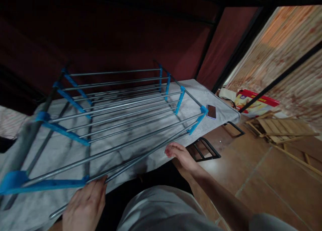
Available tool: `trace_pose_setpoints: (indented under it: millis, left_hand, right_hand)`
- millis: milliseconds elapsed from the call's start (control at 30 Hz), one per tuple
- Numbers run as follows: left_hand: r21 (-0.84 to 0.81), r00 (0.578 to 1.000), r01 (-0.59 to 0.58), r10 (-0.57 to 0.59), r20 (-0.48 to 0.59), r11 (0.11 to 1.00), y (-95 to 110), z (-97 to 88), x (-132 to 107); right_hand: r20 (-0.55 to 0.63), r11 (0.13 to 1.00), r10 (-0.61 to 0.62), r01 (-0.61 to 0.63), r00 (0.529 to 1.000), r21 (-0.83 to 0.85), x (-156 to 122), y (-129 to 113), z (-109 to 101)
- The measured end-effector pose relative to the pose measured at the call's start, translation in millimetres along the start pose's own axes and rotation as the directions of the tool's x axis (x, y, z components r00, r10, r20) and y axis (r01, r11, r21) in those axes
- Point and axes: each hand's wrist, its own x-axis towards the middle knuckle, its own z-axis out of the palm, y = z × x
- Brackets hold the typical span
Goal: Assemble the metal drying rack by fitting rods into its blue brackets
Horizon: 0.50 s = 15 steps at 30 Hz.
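Observation:
A rack of grey metal rods with blue plastic brackets lies across a bed-like surface with a pale grey cover. My left hand is closed around a loose-looking grey metal rod at the rack's near side. One end of that rod sticks out below the hand; its far part slants up to the near right blue bracket. Just under the rod, by the cover's near edge, is my right hand, its fingers loosely bent and apart from any visible thing. Whether it brushes the rod is unclear.
A phone rests on the cover right of the rack. Black metal frames jut out beside the surface. On the tiled floor lie folded wooden slatted pieces and a red and yellow box. A dark red panel stands behind.

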Motion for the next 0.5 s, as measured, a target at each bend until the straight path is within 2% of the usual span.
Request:
trace_pose_setpoints:
  millis: [67, 100, 133, 200, 233, 267, 333, 400, 500]
  left_hand:
    - [0.109, 0.999, -0.048, 0.050, -0.017, 0.993, 19, -13.6, 7]
    - [0.146, 0.999, -0.043, 0.044, -0.008, 0.988, 28, -19.6, 8]
    - [0.171, 1.000, -0.017, 0.013, 0.025, 0.985, 37, -24.6, 10]
    - [0.171, 0.996, -0.002, -0.013, 0.087, 0.985, 50, -31.1, 12]
    - [0.155, 0.996, -0.002, -0.012, 0.092, 0.988, 55, -32.3, 13]
    - [0.149, 0.997, 0.008, -0.020, 0.076, 0.989, 58, -32.6, 14]
    - [0.152, 0.998, 0.022, -0.030, 0.049, 0.988, 61, -31.1, 16]
    - [0.149, 0.999, 0.034, -0.036, 0.016, 0.988, 63, -29.0, 15]
    - [0.109, 0.993, 0.030, -0.017, -0.114, 0.994, 66, -27.5, 10]
  right_hand:
    - [0.066, 0.975, -0.112, 0.123, 0.992, -0.188, -13, 0, 15]
    - [0.124, 0.923, -0.202, 0.232, 0.971, -0.307, -18, -1, 21]
    - [0.210, 0.819, -0.309, 0.372, 0.928, -0.437, -22, -1, 26]
    - [0.436, 0.485, -0.467, 0.635, 0.769, -0.601, -22, 0, 36]
    - [0.531, 0.326, -0.496, 0.714, 0.687, -0.620, -17, 2, 40]
    - [0.607, 0.191, -0.497, 0.760, 0.620, -0.621, -12, 4, 44]
    - [0.705, -0.002, -0.464, 0.796, 0.536, -0.606, 3, 9, 51]
    - [0.756, -0.118, -0.420, 0.795, 0.503, -0.595, 16, 12, 56]
    - [0.801, -0.220, -0.337, 0.787, 0.494, -0.577, 30, 8, 55]
